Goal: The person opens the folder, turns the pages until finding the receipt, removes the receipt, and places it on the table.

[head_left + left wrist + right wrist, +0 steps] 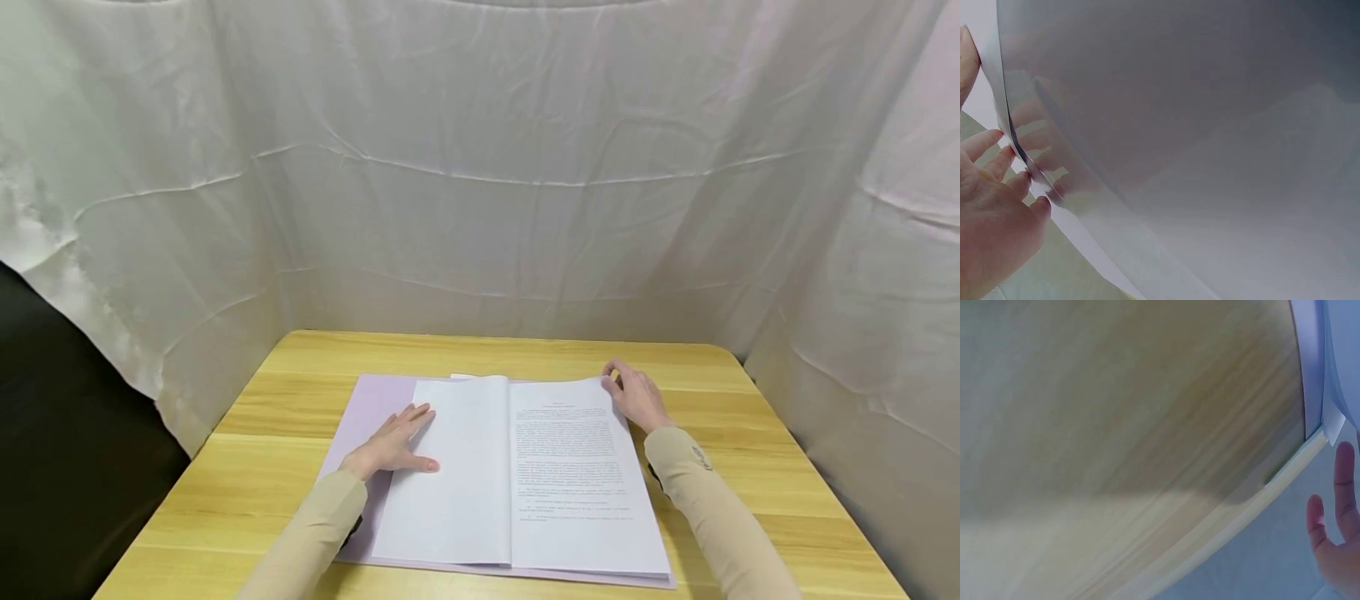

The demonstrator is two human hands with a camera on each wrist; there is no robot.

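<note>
An open booklet of white sheets lies on a lavender folder [343, 446]. Its left page [457, 492] is blank, and its right page [573, 467] carries printed text. My left hand [393, 442] rests with fingers spread over the left page's outer edge; in the left wrist view the fingertips of that hand [1000, 200] touch the sheet's edge. At the upper right corner, my right hand [636, 396] pinches the right page between thumb and fingers. The right wrist view shows the page corner [1335, 422] slightly raised beside that hand [1341, 531], with the pinch itself out of frame.
The booklet and folder lie on a wooden table [247, 467], near its front edge. A white strip of paper [461, 376] sticks out behind the booklet's top edge. Pale curtains [480, 233] hang behind and on both sides, and something black [67, 450] is at the left.
</note>
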